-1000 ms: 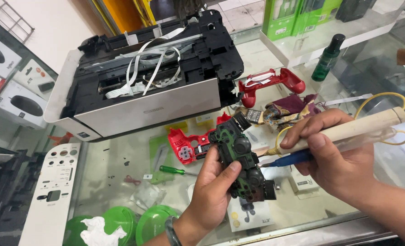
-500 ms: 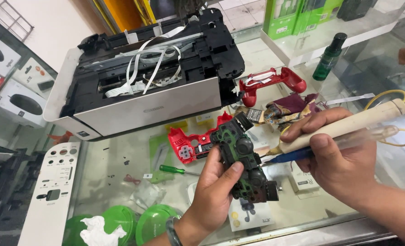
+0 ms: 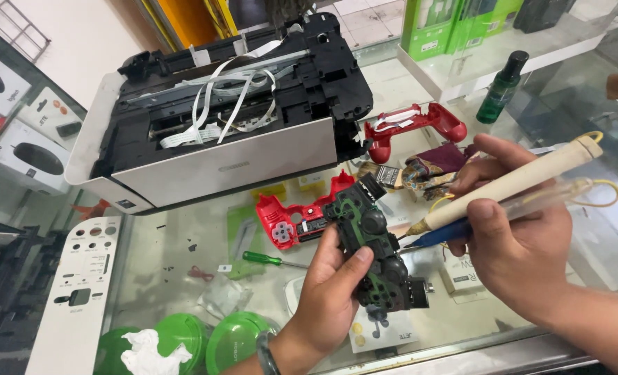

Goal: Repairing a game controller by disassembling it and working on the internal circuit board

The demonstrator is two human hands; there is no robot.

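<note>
Circuit board: the bare game controller board (image 3: 375,253), green with black thumbsticks, is held up over the glass counter (image 3: 177,257), near its front edge.
Left hand: the left hand (image 3: 330,295) is closed round the board from below, thumb pressed on its upper face, fingers curled behind.
Right hand: the right hand (image 3: 517,232) is closed on two tools at once, a thick cream-handled soldering iron (image 3: 507,184) and a blue pen-like tool (image 3: 437,235); both tips point at the board's right edge, very near it, though I cannot tell if they touch.
Done so far: the controller looks fully opened; the red front shell (image 3: 291,222) lies on the counter just behind the board, and the red back shell (image 3: 413,125) lies further off.
Left to do: by my judgement the board work is in hand, and nothing is put back together yet.
Nearby: a green-handled screwdriver (image 3: 271,260) lies left of the board.
Behind: an opened printer (image 3: 226,118) with loose white ribbon cables fills the counter's far side; a green bottle (image 3: 501,87) stands to the right.
</note>
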